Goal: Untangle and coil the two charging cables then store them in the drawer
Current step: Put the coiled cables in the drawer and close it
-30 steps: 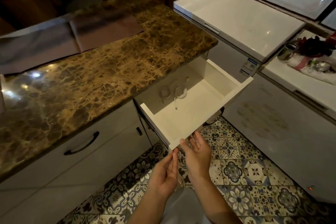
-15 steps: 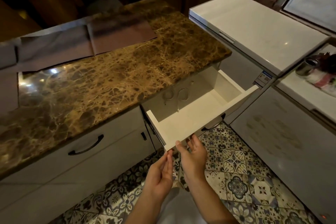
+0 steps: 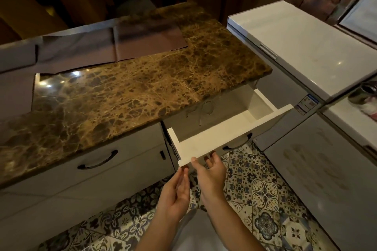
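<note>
The white drawer [image 3: 228, 136] under the marble countertop [image 3: 126, 96] stands partly open. Two coiled white charging cables [image 3: 201, 109] lie inside it in shadow, close under the counter's edge, one plug end trailing forward. My left hand [image 3: 175, 193] is flat, fingers together, its fingertips at the left end of the drawer's front panel. My right hand [image 3: 211, 171] touches the same front panel from below and in front, thumb on the panel's top edge, fingers spread. Neither hand holds a cable.
A white chest freezer [image 3: 302, 51] stands right of the drawer. A second drawer with a black handle [image 3: 98, 162] is shut to the left. Grey and brown sheets [image 3: 114, 47] lie at the counter's back. Patterned tiles [image 3: 259, 193] cover the floor.
The drawer has slid inward, so the cables now lie under the counter's edge. Both hands stayed at the front panel and moved in with it.
</note>
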Motion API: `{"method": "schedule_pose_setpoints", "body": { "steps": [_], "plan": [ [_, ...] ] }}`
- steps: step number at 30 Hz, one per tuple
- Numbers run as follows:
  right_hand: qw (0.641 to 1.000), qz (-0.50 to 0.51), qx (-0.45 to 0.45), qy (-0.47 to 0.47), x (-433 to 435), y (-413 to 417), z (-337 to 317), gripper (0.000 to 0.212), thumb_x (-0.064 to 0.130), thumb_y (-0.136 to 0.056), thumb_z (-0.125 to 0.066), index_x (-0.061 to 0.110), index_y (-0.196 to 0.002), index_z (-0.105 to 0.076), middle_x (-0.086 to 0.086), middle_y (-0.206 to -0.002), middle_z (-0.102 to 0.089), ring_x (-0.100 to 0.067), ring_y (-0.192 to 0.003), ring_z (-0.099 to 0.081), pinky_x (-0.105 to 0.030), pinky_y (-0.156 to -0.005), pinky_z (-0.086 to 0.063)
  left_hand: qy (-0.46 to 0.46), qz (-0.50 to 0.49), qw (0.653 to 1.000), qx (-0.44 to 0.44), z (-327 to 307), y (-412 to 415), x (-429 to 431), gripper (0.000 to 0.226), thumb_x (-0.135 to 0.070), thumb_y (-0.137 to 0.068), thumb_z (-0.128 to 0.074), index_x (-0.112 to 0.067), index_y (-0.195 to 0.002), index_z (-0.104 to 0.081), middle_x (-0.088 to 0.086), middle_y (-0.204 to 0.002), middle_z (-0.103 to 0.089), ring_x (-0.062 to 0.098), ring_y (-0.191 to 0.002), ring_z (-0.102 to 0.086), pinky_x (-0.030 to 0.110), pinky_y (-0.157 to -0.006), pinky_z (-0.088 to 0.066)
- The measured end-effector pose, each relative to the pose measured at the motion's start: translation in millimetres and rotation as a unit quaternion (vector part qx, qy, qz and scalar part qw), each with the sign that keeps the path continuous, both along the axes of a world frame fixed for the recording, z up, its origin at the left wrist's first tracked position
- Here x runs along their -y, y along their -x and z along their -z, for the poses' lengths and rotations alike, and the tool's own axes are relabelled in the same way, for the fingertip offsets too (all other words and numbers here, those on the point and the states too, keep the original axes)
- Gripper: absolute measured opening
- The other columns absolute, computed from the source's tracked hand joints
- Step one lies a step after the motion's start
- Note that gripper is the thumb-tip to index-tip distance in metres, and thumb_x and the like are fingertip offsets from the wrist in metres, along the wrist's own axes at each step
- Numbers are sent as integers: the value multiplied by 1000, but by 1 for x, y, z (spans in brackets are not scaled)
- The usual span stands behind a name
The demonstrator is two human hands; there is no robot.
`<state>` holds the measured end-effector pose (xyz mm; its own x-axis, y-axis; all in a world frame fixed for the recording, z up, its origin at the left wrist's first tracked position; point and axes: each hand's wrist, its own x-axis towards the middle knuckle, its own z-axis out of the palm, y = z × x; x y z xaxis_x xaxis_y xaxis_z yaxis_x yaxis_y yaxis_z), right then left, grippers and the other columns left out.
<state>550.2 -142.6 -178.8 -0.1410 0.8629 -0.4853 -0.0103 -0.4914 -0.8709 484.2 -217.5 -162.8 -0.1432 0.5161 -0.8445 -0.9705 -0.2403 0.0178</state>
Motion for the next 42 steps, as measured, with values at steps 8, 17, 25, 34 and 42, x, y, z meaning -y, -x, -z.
{"method": "schedule_pose_setpoints", "body": {
  "steps": [8,17,25,34,42],
  "plan": [
    [1000,-4,-23,21,-10,9,-11,76,2,-80,-81,13,-147,-46,-7,-139,-59,-19,-121,-61,-14,-66,-57,17,2,1000,-14,3,-4,-11,30,-17,-92,-68,-4,-119,-67,10,-114,-70,18,-96,-70,26,-68,-62],
    [996,-1,-59,66,-19,22,-22,69,-3,-81,-78,10,-142,-48,-10,-132,-64,-18,-106,-68,-15,-62,-57,0,-39,999,-5,-1,-3,-23,28,-15,-93,-67,-3,-118,-64,11,-118,-69,20,-110,-67,33,-106,-50],
    [993,8,-83,78,-23,32,-24,75,-4,-83,-77,13,-148,-43,-10,-136,-61,-18,-107,-67,-18,-65,-59,-22,-57,998,12,3,4,-28,33,-10,-95,-62,-2,-127,-61,13,-129,-65,22,-126,-61,33,-117,-40],
    [993,15,-92,73,-31,52,-26,79,-6,-83,-76,12,-151,-39,-12,-143,-56,-10,-103,-63,-15,-62,-57,-21,-29,999,7,8,33,-32,29,-4,-96,-57,-5,-124,-60,13,-113,-70,21,-100,-69,31,-112,-44],
    [994,20,-80,70,-41,70,-29,82,-4,-84,-76,13,-153,-36,-13,-151,-48,-21,-127,-54,-12,-57,-55,6,5,1000,-17,8,58,-45,32,2,-96,-53,-6,-126,-57,15,-111,-70,21,-100,-69,31,-96,-50]
  ]
}}
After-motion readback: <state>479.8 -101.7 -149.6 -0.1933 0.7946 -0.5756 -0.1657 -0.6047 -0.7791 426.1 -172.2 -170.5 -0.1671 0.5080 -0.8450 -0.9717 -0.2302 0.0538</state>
